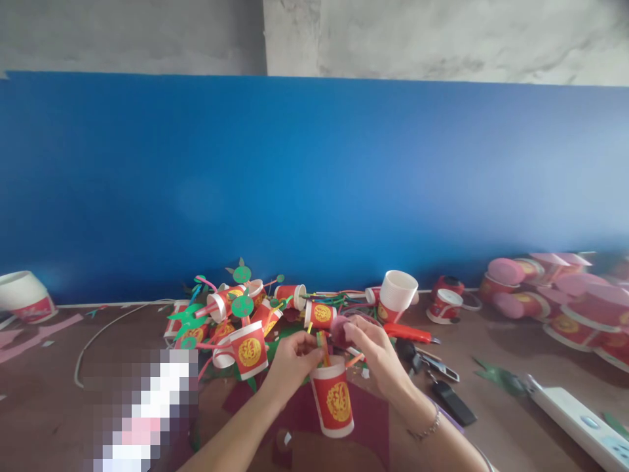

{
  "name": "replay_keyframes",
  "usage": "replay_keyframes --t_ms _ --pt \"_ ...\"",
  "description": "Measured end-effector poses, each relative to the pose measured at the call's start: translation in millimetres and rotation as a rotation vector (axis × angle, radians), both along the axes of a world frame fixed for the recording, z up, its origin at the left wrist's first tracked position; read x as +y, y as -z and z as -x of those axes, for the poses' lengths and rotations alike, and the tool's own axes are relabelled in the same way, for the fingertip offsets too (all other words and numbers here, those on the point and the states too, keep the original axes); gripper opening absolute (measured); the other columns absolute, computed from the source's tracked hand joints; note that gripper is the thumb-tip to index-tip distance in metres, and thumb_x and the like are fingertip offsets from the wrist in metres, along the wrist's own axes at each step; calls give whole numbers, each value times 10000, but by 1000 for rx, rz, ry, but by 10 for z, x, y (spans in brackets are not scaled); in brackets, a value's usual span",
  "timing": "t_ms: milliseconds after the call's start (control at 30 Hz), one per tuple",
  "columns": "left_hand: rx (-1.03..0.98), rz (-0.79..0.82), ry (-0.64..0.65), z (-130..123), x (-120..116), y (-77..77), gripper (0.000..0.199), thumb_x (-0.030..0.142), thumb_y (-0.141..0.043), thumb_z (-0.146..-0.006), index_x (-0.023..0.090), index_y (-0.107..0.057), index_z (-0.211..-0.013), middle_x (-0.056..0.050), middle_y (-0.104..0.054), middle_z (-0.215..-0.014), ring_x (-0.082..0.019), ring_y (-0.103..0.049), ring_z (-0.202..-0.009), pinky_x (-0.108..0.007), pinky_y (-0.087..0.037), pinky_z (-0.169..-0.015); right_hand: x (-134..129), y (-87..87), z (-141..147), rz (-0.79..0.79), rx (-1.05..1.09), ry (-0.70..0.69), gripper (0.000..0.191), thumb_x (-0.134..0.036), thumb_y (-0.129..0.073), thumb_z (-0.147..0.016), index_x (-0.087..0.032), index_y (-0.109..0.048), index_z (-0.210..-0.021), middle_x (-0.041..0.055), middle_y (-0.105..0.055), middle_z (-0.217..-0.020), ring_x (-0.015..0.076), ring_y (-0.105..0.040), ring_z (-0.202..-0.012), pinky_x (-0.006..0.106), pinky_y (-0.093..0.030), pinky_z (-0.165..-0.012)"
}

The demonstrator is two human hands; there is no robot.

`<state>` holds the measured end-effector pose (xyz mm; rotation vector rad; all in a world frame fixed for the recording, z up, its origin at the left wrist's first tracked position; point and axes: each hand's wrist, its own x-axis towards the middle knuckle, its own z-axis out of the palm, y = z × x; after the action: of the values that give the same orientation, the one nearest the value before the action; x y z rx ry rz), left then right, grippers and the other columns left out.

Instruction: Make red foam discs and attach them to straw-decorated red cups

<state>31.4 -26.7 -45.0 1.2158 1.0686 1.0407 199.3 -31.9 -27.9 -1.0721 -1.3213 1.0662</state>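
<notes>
A red and white paper cup (333,400) with a gold emblem is in front of me, tilted slightly. Thin green and orange strips (323,347) stick up from its mouth. My left hand (295,364) is at the left side of the rim, its thumb and fingers closed on these strips. Above the right side of the cup, my right hand (373,347) pinches a round dark pink paper piece (340,332). Part of that piece is hidden by my fingers. Below the cup lies a sheet of maroon paper (371,416).
Behind my hands lies a pile of decorated paper cups (249,351) with green paper shapes. A cup stack (397,295), a red utility knife (407,332), tape (445,306), keys (452,401) and a white power strip (584,419) lie rightward. Pink-topped cups (582,321) stand far right.
</notes>
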Motion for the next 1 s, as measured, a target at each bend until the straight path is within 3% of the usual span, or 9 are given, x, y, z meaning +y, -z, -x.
replay_keyframes --t_ms 200,333,533,633,833,1000 --pt "36 22 11 -7 3 18 151 300 -667 -619 166 -620 -671 -3 -624 -629 -148 -540 -587 -246 -360 -569 6 4 32 4 40 -29 153 -303 -635 -732 -190 -564 -807 -3 -593 -747 144 -544 -669 257 -435 -602" --pt "40 14 33 -4 -3 38 138 274 -649 -643 158 -637 -716 -25 -656 -685 -163 -566 -634 -256 -379 -597 13 4 49 62 142 -23 315 -258 -646 -703 -219 -544 -998 -14 -611 -775 142 -568 -636 256 -450 -564" --pt "38 0 35 9 3 63 127 263 -645 -654 155 -641 -720 -14 -648 -671 -155 -557 -635 -252 -377 -608 30 15 55 178 161 3 209 -328 -710 -676 -161 -619 -763 25 -667 -712 153 -586 -655 257 -444 -600" --pt "51 -3 39 11 8 59 112 247 -636 -647 157 -641 -715 -6 -640 -666 -148 -551 -629 -246 -371 -603 36 32 43 195 164 0 247 -379 -713 -691 -165 -641 -792 28 -678 -728 155 -588 -647 259 -446 -594" --pt "71 6 50 7 19 95 153 256 -636 -637 145 -642 -742 -23 -648 -690 -163 -559 -647 -255 -375 -605 73 80 -7 37 -15 22 342 -404 -613 -774 -177 -661 -1026 55 -670 -871 187 -605 -751 276 -470 -619" --pt "84 -18 67 -10 2 81 143 247 -635 -631 144 -640 -730 -10 -627 -684 -154 -539 -645 -254 -374 -612 55 109 -6 -81 -220 60 174 -275 -576 -790 -184 -640 -925 37 -666 -824 172 -607 -723 278 -481 -652"
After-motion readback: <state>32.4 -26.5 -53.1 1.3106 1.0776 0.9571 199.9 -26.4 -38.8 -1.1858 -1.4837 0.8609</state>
